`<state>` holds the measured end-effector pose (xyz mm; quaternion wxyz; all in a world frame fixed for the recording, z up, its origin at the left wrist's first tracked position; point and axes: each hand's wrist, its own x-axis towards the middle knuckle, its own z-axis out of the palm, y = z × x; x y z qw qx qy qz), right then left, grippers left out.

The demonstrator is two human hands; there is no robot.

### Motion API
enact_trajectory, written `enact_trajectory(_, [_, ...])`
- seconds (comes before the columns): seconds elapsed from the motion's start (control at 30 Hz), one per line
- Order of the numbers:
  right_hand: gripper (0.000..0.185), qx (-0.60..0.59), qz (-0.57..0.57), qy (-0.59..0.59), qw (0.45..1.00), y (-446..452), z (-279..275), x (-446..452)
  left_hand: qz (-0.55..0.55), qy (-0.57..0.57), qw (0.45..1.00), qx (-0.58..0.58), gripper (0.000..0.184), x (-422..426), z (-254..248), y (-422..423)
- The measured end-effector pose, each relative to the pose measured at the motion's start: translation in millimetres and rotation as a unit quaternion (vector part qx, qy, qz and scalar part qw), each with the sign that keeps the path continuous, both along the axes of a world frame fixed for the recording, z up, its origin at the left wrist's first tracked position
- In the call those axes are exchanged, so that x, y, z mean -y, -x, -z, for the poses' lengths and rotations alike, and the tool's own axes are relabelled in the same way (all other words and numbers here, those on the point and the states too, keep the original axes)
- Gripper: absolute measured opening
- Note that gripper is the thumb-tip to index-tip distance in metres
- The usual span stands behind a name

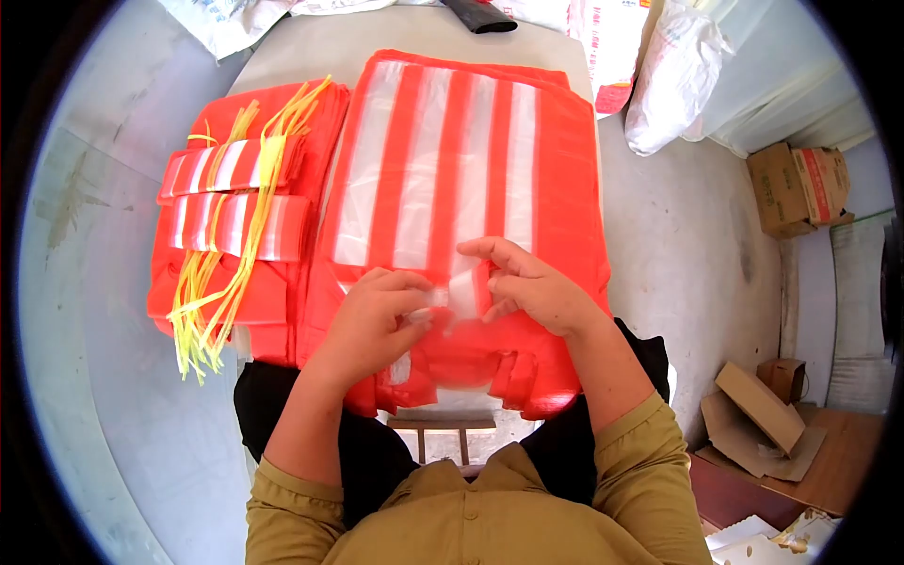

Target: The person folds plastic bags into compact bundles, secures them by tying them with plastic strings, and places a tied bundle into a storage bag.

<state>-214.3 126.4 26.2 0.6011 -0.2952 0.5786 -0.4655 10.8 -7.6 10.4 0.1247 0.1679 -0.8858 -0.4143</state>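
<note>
A thick stack of red plastic bags with clear whitish stripes (438, 179) lies in front of me on the table. At its near end, my left hand (377, 315) pinches a crumpled part of the top bag between thumb and fingers. My right hand (532, 287) is just across from it, its thumb and bent fingers closed on a raised striped fold (468, 292) of the same plastic. This fold is slightly blurred. The bags' near edge hangs in loose flaps toward my lap.
To the left lie more red bags (240, 299), with folded striped bundles (235, 226) and yellow plastic ties (250, 231) on top. A white sack (678, 75) and a cardboard box (799, 188) stand to the right. Opened cardboard (758, 424) lies at the lower right.
</note>
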Motion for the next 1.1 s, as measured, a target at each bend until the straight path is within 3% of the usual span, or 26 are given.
enact_trajectory(0.2, [0.06,0.097,0.019,0.014,0.995,6,5,-2,0.001,0.0,1.0,0.001,0.02,0,-1,1])
enact_trajectory(0.4, [0.061,-0.069,-0.029,0.003,0.997,3,11,4,0.004,0.01,1.0,-0.007,0.018,0,1,1])
enact_trajectory(0.6, [0.056,-0.1,-0.022,0.011,0.995,0,11,5,0.003,0.013,1.0,-0.015,0.015,0,2,0])
enact_trajectory(0.7, [0.053,-0.324,-0.039,0.198,0.924,0,26,6,0.007,0.016,1.0,-0.01,0.015,0,1,0])
enact_trajectory(0.9, [0.049,-0.402,-0.061,0.194,0.893,-1,19,6,0.008,0.017,1.0,-0.001,0.015,-1,-3,1])
enact_trajectory(1.1, [0.045,-0.404,-0.019,0.217,0.888,-2,25,10,0.007,0.015,1.0,0.004,0.014,0,-2,1])
